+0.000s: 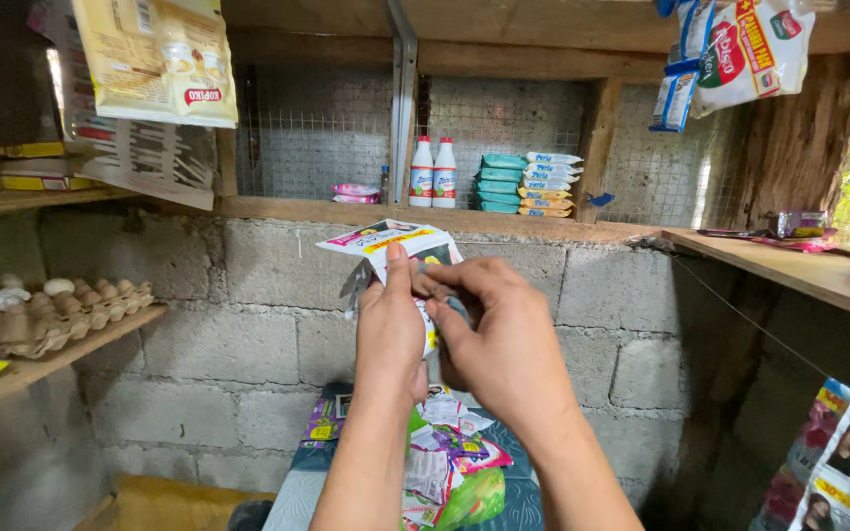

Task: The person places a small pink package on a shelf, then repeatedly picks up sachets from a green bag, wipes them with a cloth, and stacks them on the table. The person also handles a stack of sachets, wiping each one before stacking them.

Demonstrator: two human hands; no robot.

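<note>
Both hands are raised in front of the block wall, pinching a strip of sachets point(400, 239). The left hand point(390, 332) grips it from behind with the thumb pressed up the front; the right hand point(499, 339) closes its fingertips on the strip's right edge. The strip is white with pink and yellow print, glossy and crumpled. Its top flares out flat above the fingers, and its long axis runs roughly up and down, the top tipped slightly left. A length of it hangs down between the wrists towards a heap of mixed packets point(450, 457) on a patterned cloth below.

To the left, egg trays point(51, 315) sit on a plank shelf. Behind the hands is the wall point(248, 295) of grey blocks. Farther back, on a wooden ledge before wire mesh, stand two white bottles point(433, 173) and a stack of soap bars point(528, 184).
</note>
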